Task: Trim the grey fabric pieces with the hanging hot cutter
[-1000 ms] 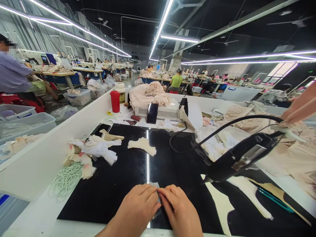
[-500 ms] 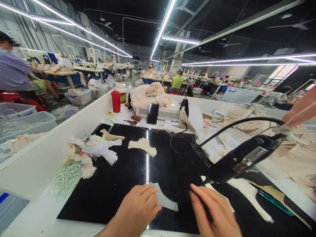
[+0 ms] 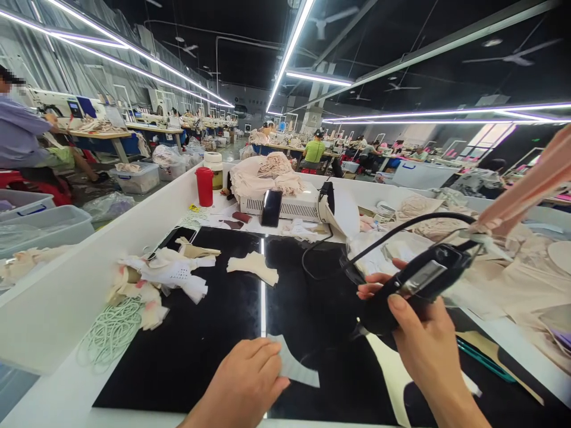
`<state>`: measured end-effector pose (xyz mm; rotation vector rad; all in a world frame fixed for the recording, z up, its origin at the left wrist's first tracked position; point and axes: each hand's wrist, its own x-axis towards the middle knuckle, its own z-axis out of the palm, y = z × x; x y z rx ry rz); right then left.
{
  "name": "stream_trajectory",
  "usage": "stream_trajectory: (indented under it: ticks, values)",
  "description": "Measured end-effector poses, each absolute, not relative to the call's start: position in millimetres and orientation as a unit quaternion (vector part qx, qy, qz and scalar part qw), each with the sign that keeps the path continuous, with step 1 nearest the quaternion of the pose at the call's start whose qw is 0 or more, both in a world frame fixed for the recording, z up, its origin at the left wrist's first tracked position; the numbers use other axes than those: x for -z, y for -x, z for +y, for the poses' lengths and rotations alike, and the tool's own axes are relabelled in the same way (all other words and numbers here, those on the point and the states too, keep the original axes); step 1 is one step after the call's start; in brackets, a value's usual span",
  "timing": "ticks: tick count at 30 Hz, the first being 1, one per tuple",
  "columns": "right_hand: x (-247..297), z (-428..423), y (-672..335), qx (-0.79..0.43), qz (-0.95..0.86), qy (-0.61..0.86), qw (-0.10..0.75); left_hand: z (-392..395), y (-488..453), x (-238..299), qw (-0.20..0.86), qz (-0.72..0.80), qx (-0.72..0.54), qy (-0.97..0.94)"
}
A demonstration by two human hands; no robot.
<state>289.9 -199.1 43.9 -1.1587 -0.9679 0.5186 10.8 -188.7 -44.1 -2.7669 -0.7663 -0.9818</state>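
Fabric piece (image 3: 298, 364) lay near, held down by the curled left hand (image 3: 250, 375) (best kept flat, steady), while at right the right hand (image 3: 426, 342) gripped a black tool (image 3: 422, 278).

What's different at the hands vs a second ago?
Right hand let go of the translucent grey piece, moved right and forward, and now grips the black handheld tool. Left hand stays on the grey piece; cream piece ahead unchanged.
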Motion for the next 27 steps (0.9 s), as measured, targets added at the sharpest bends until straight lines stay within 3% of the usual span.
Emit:
stream_trajectory:
  ticks: [12, 27]
  values:
    - [-24, -182, -191, -0.271, -0.480, 0.342, 0.761, -186, -14, 51, 0.055, -0.249, 0.356, 0.899]
    - [-11, -169, -177, -0.261, -0.486, 0.338, 0.763, -183, -18, 54, 0.067, -0.249, 0.362, 0.896]
